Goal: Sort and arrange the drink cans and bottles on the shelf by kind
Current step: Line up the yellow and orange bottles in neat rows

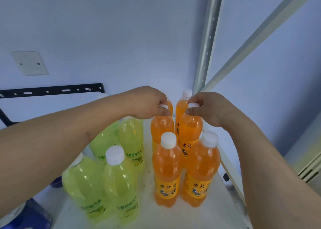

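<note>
Several orange soda bottles with white caps stand in two rows on the right half of the white shelf (149, 216). My left hand (147, 103) grips the neck of the middle-left orange bottle (161, 126). My right hand (208, 110) grips the neck of the middle-right orange bottle (190, 129). Two more orange bottles (167, 171) (200, 175) stand in front, and two stand behind, one (181, 105) with its cap showing between my hands. Several lime-green bottles (121, 188) (132, 138) stand on the left half, partly under my left forearm.
A grey metal shelf upright (206, 43) and a diagonal brace (260, 32) rise at the back right corner. The blue wall carries a blank cover plate (29, 63) and a black bracket (52, 90). A blue container (29, 216) sits low at the left.
</note>
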A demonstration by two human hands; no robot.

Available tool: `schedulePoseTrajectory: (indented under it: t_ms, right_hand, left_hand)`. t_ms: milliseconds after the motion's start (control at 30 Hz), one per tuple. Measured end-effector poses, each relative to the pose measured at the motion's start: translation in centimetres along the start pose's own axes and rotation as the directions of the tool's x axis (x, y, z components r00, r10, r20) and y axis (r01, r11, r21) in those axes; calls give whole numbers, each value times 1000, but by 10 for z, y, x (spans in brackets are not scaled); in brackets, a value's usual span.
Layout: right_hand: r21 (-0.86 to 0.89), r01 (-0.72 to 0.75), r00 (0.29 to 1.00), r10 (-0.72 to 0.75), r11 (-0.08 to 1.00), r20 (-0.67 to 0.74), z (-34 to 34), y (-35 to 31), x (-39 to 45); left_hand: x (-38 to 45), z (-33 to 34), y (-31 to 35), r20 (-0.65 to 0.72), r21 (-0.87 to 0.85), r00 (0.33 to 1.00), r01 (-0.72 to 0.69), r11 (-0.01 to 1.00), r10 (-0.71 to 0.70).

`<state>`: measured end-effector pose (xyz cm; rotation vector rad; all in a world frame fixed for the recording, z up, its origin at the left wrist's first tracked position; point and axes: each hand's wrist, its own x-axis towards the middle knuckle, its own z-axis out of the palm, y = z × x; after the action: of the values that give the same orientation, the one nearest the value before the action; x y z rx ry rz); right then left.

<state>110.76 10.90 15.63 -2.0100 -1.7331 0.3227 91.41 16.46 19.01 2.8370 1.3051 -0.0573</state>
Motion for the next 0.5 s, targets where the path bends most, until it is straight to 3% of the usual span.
schedulePoseTrajectory:
  t_ms: [133, 300, 400, 500]
  right_hand:
    - [69, -32, 999, 32, 997, 3, -1, -1, -8]
    - [380, 10, 994, 34, 925, -108, -18, -6, -71]
    - [502, -30, 999, 35, 864, -1, -12, -4, -111]
    - [514, -73, 997, 71, 855, 23, 7, 5, -124]
  left_hand:
    - [-11, 0, 7, 7, -6, 999, 48, 999, -48]
    - [-55, -8, 26, -123, -214, 990, 48, 976, -75]
    - [-87, 1, 42, -99, -320, 994, 19, 947, -54]
    - [-103, 22, 56, -80, -279, 997, -2, 960, -21]
